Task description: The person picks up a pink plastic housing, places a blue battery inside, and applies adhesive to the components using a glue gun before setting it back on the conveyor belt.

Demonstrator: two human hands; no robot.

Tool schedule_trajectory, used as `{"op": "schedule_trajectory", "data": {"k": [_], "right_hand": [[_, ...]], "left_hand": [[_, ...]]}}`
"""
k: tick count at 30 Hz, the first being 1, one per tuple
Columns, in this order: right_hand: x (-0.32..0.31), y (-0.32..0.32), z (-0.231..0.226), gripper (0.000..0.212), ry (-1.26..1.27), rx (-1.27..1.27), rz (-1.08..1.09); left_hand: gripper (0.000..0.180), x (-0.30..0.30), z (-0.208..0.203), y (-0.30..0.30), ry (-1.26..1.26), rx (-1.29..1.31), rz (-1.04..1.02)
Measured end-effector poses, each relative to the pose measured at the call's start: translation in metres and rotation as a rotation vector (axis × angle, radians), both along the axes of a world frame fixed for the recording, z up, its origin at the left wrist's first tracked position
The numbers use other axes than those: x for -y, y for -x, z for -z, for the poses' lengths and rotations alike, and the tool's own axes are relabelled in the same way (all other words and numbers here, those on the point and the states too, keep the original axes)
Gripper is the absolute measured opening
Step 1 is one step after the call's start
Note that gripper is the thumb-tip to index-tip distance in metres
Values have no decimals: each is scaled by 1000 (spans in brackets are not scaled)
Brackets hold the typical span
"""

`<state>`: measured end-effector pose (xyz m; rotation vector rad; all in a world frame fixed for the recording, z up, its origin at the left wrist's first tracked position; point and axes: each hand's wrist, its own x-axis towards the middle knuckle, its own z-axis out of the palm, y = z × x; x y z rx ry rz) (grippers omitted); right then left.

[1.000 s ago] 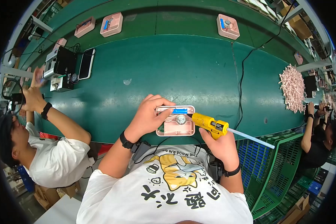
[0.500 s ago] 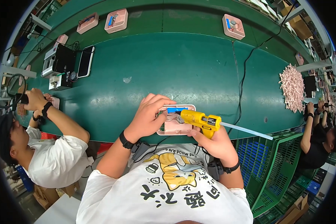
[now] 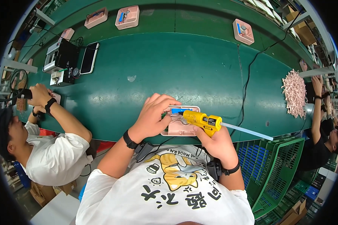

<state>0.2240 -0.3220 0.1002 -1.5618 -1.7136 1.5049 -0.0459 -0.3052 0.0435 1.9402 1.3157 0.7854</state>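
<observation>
The yellow glue gun (image 3: pixel 197 119) has shifted left over the pink case (image 3: pixel 181 129) since a second ago, its nozzle at the blue block (image 3: pixel 176 111) inside; the right hand (image 3: pixel 219 144) wraps its handle, while the left hand (image 3: pixel 151 118), half-curled, holds the case's left side above the bench (image 3: pixel 169 71)

- Hot-glue gun (image 3: pixel 202 122): bright yellow, with a black label.
- Glue stick (image 3: pixel 248 131): translucent, pale bluish white.
- Open casing (image 3: pixel 181 129): pale pink.
- Battery (image 3: pixel 178 111): vivid blue.
- Worktop (image 3: pixel 169 75): deep green, with whitish glare.
- Wearer's T-shirt (image 3: pixel 131 191): white, printed with an orange-yellow and white cat and black lettering.
- Wristband (image 3: pixel 130 140): black.
- Heap of small parts (image 3: pixel 294 93): pale pink.
- Slatted crate (image 3: pixel 278 172): green lattice.
- Phone (image 3: pixel 89 58): black screen, white border.
- Left co-worker's T-shirt (image 3: pixel 56 161): plain white.
- Right co-worker's top (image 3: pixel 315 152): black.
- Loose cable (image 3: pixel 245 88): black.
</observation>
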Motion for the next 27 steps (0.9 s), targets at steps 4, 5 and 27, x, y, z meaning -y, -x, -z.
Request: {"op": "schedule_trajectory", "data": {"k": [4,5,27], "right_hand": [[-8,5,-9,22,106,-46,15],[-9,8,-10,22,75,-4,-24],[6,-81,94,24,-134,-559,368]], "left_hand": [[54,-2,-3,0,25,6,9],[54,-2,-4,1,31,7,12],[45,-199,42,24,74,598,-353]]}}
